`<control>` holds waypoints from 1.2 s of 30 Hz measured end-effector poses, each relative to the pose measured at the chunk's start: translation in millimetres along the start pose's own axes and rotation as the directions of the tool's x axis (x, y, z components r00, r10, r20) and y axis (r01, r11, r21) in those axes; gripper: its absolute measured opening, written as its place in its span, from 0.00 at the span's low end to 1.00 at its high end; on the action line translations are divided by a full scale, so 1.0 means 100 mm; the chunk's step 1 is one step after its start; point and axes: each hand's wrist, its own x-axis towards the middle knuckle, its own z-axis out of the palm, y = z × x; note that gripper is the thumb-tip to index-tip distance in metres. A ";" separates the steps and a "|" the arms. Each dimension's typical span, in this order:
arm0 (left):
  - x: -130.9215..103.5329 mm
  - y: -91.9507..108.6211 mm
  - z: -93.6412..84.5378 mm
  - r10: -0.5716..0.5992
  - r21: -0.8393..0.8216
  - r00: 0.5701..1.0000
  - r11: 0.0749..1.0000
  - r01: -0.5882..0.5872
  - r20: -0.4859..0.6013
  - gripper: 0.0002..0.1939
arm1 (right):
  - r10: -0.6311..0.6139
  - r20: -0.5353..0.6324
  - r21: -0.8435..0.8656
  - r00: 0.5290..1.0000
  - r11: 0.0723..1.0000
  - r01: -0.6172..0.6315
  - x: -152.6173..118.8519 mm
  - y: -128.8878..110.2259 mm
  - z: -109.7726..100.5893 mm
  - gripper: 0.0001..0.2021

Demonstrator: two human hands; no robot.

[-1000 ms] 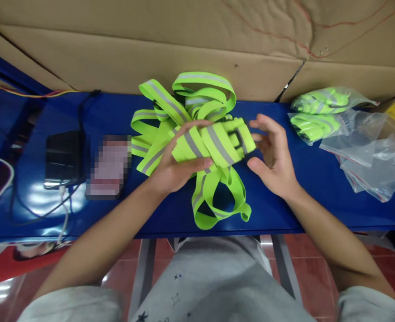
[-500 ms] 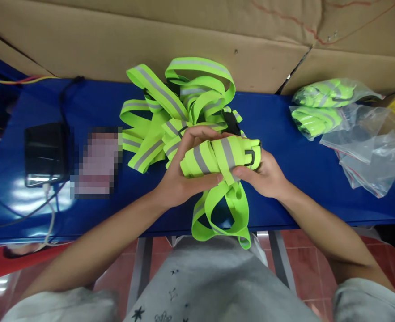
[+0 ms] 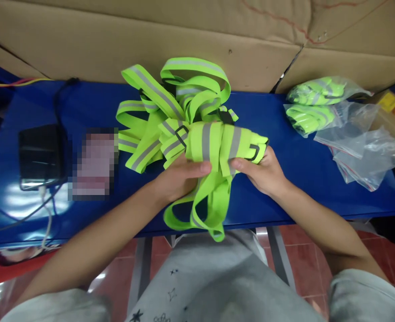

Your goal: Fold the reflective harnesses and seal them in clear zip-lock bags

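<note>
Between my hands is a folded bundle of reflective strap, neon yellow-green with grey stripes and a black buckle at its right end. My left hand grips the bundle's left part, thumb on the near side and the fingers hidden behind. Around the right end, my right hand is closed with its thumb pressed on the strap. Loose loops of the strap hang below the bundle, over the table's front edge. Just behind lies a heap of similar straps on the blue table.
A black box-shaped device with cables stands at the left, beside a blurred-out flat object. At the right lie bagged straps and several clear zip bags. Cardboard lines the back.
The strap bundle has been turned and its left end has moved up and opened wider, with my left thumb now lower on it. The hanging loops have swung left.
</note>
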 end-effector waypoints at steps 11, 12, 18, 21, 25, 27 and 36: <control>0.02 -0.10 0.03 -0.358 -0.127 0.926 0.919 0.372 0.122 0.16 | -0.444 0.225 -0.505 0.868 0.708 0.493 0.04 -0.10 -0.20 0.19; 0.01 -0.08 0.02 -0.349 -0.137 0.924 0.919 0.370 0.156 0.16 | -0.446 0.246 -0.526 0.860 0.684 0.505 0.04 -0.13 -0.22 0.17; 0.01 -0.11 -0.01 -0.226 -0.128 0.949 0.958 0.258 0.221 0.32 | -0.416 0.388 -0.574 0.822 0.589 0.569 0.06 -0.11 -0.29 0.18; 0.04 -0.12 0.00 -0.237 -0.158 0.961 0.953 0.258 0.144 0.35 | -0.397 0.479 -0.545 0.783 0.565 0.619 0.08 -0.09 -0.34 0.28; 0.05 -0.10 0.00 -0.293 -0.157 0.956 0.944 0.291 0.011 0.22 | -0.165 0.588 -0.489 0.792 0.707 0.511 0.10 -0.24 -0.44 0.32; 0.05 -0.09 0.00 -0.326 -0.111 0.944 0.941 0.319 -0.049 0.20 | -0.044 0.588 -0.434 0.807 0.825 0.361 0.11 -0.31 -0.47 0.34; 0.04 -0.25 -0.05 -0.256 0.082 0.957 0.960 0.268 -0.137 0.23 | 0.002 0.277 -0.588 0.961 0.791 0.168 0.07 -0.15 -0.24 0.30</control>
